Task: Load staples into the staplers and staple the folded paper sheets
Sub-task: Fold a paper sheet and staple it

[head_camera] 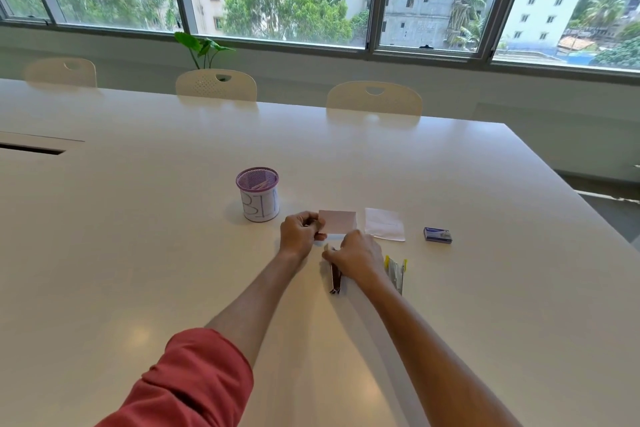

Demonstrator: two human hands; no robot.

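My left hand [300, 234] pinches the left edge of a pale pink folded paper sheet [338, 221], holding it just above the white table [138, 218]. My right hand [356, 258] presses down on the front of a dark stapler [335, 279] that lies on the table below the sheet. To the right of my wrist lies a yellow stapler [397, 272], flipped open. A second folded white sheet [384, 224] rests flat further right. Beyond it sits a small blue staple box [437, 235].
A purple mesh cup [257, 193] wrapped in a paper label stands left of my hands, with paper inside. Three cream chairs [374, 99] line the table's far side under the windows. A cable slot [31, 148] is cut into the table at the far left.
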